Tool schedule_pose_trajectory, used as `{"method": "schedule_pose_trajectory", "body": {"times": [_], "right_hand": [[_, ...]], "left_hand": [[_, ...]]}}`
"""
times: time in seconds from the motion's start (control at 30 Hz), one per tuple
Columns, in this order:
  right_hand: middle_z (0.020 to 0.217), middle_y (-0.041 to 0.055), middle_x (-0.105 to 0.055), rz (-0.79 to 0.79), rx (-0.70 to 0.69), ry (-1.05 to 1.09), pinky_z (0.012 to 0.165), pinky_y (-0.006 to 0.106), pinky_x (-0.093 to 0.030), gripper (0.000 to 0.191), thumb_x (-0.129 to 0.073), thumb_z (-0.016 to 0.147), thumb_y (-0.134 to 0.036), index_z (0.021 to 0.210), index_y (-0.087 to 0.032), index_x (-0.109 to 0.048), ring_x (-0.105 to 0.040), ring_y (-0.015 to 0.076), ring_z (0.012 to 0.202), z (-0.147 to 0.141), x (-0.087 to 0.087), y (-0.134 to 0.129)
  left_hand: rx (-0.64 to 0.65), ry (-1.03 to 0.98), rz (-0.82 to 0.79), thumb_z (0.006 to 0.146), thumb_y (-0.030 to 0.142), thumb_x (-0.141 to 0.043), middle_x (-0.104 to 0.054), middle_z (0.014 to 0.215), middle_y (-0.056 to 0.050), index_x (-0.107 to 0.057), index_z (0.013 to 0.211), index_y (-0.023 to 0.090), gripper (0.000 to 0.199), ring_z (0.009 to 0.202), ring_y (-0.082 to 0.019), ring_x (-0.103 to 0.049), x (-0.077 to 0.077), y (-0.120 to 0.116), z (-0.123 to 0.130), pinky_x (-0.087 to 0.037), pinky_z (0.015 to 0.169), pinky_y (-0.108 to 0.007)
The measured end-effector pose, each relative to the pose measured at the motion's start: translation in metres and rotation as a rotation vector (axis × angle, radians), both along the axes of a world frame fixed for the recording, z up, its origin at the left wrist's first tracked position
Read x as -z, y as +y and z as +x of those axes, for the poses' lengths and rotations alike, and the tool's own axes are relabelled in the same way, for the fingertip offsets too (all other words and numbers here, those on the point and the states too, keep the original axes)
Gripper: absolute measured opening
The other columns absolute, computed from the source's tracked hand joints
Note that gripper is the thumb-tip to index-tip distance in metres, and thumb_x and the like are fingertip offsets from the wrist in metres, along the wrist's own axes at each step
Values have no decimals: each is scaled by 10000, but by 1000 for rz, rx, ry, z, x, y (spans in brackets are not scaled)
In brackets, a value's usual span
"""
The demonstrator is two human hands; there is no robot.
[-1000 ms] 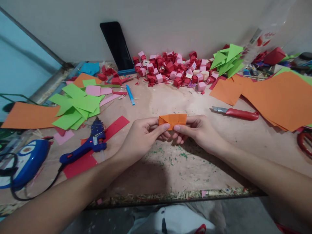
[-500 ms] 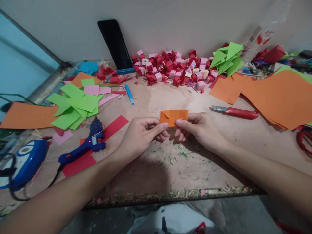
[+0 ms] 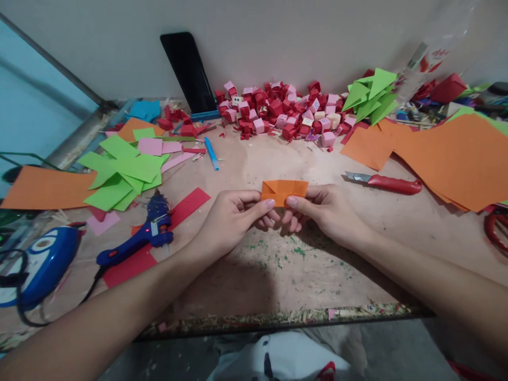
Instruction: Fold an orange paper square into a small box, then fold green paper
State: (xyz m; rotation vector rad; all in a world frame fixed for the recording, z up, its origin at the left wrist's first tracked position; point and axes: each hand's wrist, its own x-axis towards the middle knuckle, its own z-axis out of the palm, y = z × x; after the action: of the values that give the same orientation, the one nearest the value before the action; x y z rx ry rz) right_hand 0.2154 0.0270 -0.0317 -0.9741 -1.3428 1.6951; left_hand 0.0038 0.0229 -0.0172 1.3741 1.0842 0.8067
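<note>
Head view. Folded orange paper (image 3: 286, 187), one piece: we are seeing it held up over the middle of the counter (image 3: 254, 159), a slanting crease showing at its upper left. Left hand (image 3: 230, 218): its grip is clamping the paper's lower left part, thumb lying on the near face. Right hand (image 3: 331, 214): its grip is clamping the lower right part, thumb likewise in front; the two thumbs are staying apart.

Left side: we are listing a blue glue gun (image 3: 130, 246), lying partly over red paper (image 3: 133, 264); green paper strips (image 3: 127, 164), heaped; a blue pen (image 3: 211, 153), lying uncovered.

Back: we are counting in a black phone (image 3: 188, 71), leaning upright, and many red and pink paper cubes (image 3: 283, 108), piling up beside it.

Right side: we are entering a red-handled knife (image 3: 391, 183), its blade pointing left; orange sheets (image 3: 456, 164), overlapping behind it; green paper triangles (image 3: 371, 98), stacking beside the cubes.
</note>
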Motion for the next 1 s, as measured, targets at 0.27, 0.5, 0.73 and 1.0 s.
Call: {"method": "schedule_pose_trajectory", "body": {"times": [0.27,0.5,0.73,1.0], "right_hand": [[766,76,-773,-4,-19,-5,576,247,-592,394,-790,901,-518,823,-133,-760,-711,135,591,1,0,-2],[784,78,-779,-6,-56,-10,587,236,-596,384,-774,916,-500,845,-124,-753,-722,136,605,1,0,0],[832,70,-772,22,-110,-88,607,244,-583,328,-771,928,-459,878,-134,-763,-710,134,643,0,4,-3],[691,38,-722,19,-172,-98,570,251,-580,364,-709,975,-461,790,-148,-721,-684,137,575,0,5,-6]], "left_hand": [[-62,65,17,931,355,-728,-766,680,-58,-781,714,154,301,609,-149,-693,-3,-3,2,-576,607,-236],[-13,26,-15,938,338,-720,-777,736,-61,-780,790,124,267,647,-135,-701,0,-1,-1,-575,634,-215],[42,34,51,954,283,-703,-773,750,-24,-774,817,147,205,678,-119,-700,6,-3,-1,-558,641,-198],[48,129,127,966,267,-689,-751,702,8,-758,786,172,215,645,-101,-674,7,-7,-1,-527,603,-177]]}}
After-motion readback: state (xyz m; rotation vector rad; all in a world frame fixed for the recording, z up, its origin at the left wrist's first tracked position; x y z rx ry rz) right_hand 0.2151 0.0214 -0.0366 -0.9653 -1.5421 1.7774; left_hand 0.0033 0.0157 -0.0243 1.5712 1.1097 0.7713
